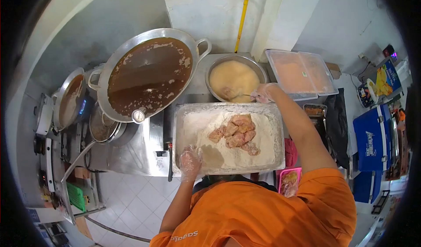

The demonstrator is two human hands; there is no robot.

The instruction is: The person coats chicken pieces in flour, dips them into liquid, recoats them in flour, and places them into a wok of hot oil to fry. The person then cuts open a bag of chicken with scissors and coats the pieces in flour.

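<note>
A metal tray [176, 137] of white flour [206, 159] stands in front of me, with several raw chicken pieces [239, 131] heaped on the flour. My left hand [190, 163], in a clear, flour-dusted glove, is at the tray's near left side, fingers stretched over the flour and holding nothing. Behind the tray is a steel bowl [211, 81] of pale yellowish batter [237, 74]. My right hand [263, 93], also gloved, closes on a thin metal utensil [246, 95] reaching into the batter; its kind is unclear. A lump [227, 92] shows in the batter near the utensil's end.
On the left a large wok [101, 91] holds dark oil, with a round thermometer [138, 116] at its rim. A smaller wok [63, 89] and a long-handled strainer [103, 126] are farther left. Lidded plastic containers [291, 74] and a pink basket [298, 172] stand right.
</note>
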